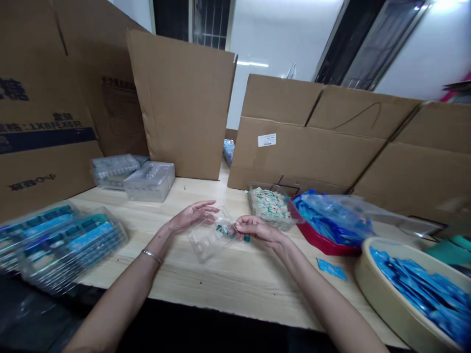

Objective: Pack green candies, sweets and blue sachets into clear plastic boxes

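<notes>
Two bare hands above a pale wood-grain tabletop [206, 279], forearms entering from the bottom edge. Left hand [191, 218] — wrist ringed by a thin silver bracelet [152, 255], palm turned inward, fingers [206, 208] extended, loosely parted and open, tips just beside the upper edge of a clear plastic blister tray [208, 240]. Right hand [259, 231] — fingers [250, 223] curled inward and closed over the tray's right end.

Tray position: between both hands, tilted, low over the tabletop. Several small teal pieces [225, 230] at its right end, with one more teal piece [246, 239] just below the right fingertips.

Left of the hands: two stacked blister trays with blue and teal contents [62, 245], plus, farther back, a stack of clear trays [112, 171] beside a clear plastic box [149, 181]. Right of the hands: a clear tub of cream-and-green packets [270, 206], a red tray [324, 243] under a clear bag of blue sachets [331, 218], one loose blue sachet [332, 269], and a round cream tub [382, 304] filled with more blue sachets [423, 294]. Along the far edge: upright cardboard panels [184, 103], one bearing a white label [267, 140].
</notes>
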